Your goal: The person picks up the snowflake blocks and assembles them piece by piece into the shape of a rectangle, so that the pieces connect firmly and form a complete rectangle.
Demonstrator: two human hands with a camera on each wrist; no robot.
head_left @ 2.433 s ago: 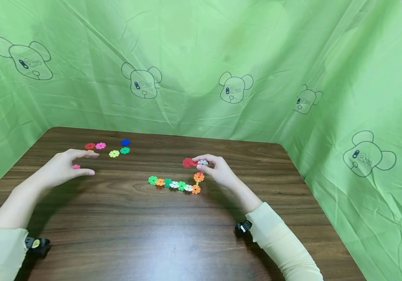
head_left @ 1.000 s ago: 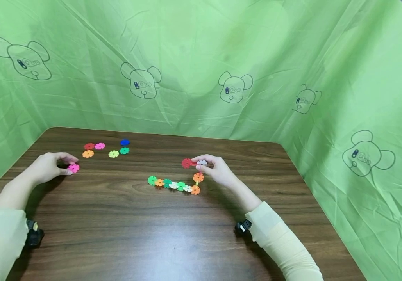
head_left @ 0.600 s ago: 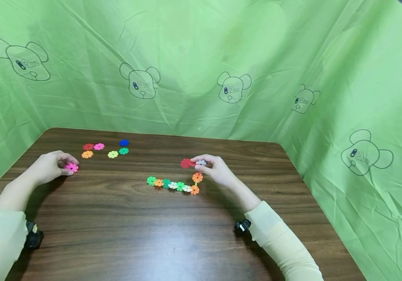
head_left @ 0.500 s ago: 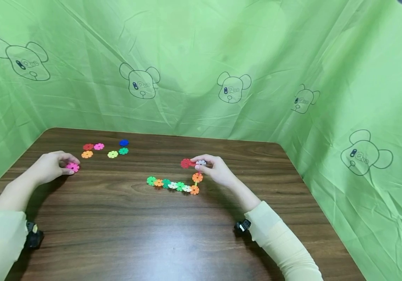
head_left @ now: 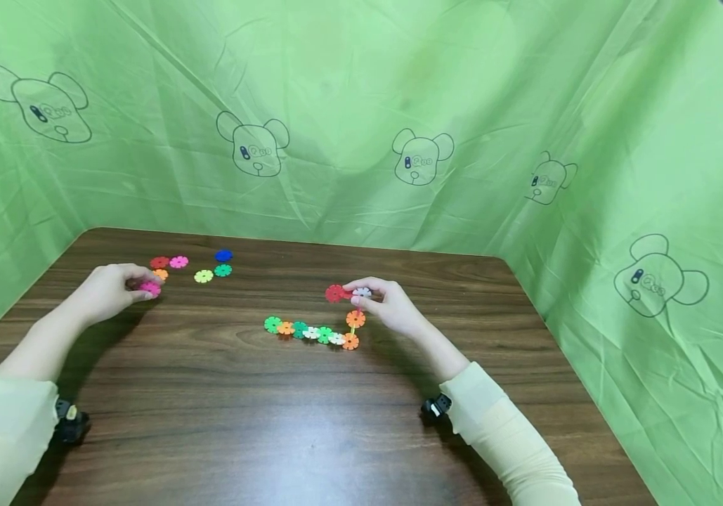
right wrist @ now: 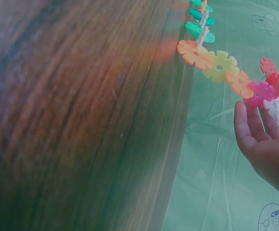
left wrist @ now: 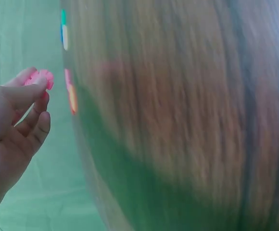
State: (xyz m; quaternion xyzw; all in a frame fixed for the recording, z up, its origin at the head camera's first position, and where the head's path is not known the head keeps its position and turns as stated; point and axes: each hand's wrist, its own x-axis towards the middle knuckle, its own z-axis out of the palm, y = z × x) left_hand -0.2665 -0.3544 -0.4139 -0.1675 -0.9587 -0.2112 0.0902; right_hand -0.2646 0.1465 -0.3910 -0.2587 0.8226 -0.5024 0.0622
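Note:
A pink snowflake disc [head_left: 150, 289], notched round its rim, is pinched between thumb and fingers of my left hand [head_left: 108, 292]. The left wrist view shows the same pink disc [left wrist: 44, 78] at the fingertips. My right hand [head_left: 393, 306] grips one end of a chain of linked discs, by a red disc [right wrist: 274, 83] and a white disc [right wrist: 275, 109]. Another red disc [head_left: 335, 293] sticks out left of those fingers. From there the chain runs through pink, orange and yellow discs to a corner orange disc [head_left: 350, 341], then left to a green disc [head_left: 273, 325].
Loose discs lie at the back left of the wooden table [head_left: 310, 414]: red [head_left: 159, 262], pink [head_left: 179, 262], orange [head_left: 160, 274], yellow-green [head_left: 204, 276], blue [head_left: 224, 255] and green [head_left: 223, 270]. A green curtain [head_left: 336, 84] surrounds the far and side edges.
My left hand reached down to the pink disc at the left, took hold of it and has now moved right and slightly away with it. The right hand keeps its grip on the chain.

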